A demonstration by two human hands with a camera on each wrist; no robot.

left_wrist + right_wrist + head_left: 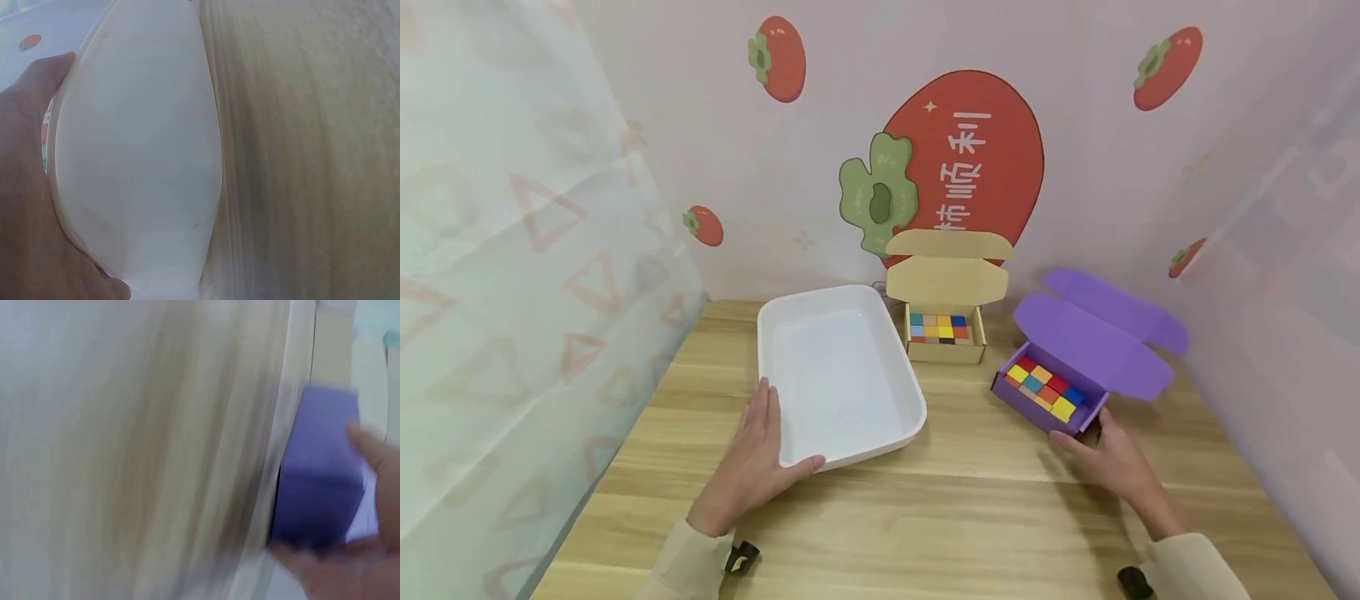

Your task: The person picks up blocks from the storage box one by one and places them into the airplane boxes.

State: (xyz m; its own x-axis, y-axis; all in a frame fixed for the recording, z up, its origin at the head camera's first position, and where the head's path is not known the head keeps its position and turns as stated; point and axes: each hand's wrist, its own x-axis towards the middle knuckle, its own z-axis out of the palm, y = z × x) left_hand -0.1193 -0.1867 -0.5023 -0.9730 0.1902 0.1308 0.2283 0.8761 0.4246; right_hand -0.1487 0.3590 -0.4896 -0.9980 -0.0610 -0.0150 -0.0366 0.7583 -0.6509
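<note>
My left hand point(752, 458) rests against the near left corner of a white rectangular tray point(880, 454). Its fingers lie straight along the left rim and the thumb along the front rim. Seen from the left wrist, the hand spans the outside of the tray wall point(144, 150). At the right, a purple cardboard box point(1033, 408) stands turned at an angle, lid raised, with several coloured wooden cubes point(1045, 387) inside. My right hand point(1112, 458) grips its near right end, thumb in front and fingers around the side. In the right wrist view the purple box point(322, 475) is blurred.
A tan cardboard box point(947, 353) stands behind, between tray and purple box, lid up, with rows of coloured cubes point(936, 327). All stand on a wood-grain table point(895, 533). A patterned backdrop point(820, 150) rises behind, and hanging sheets point(535, 275) border the sides.
</note>
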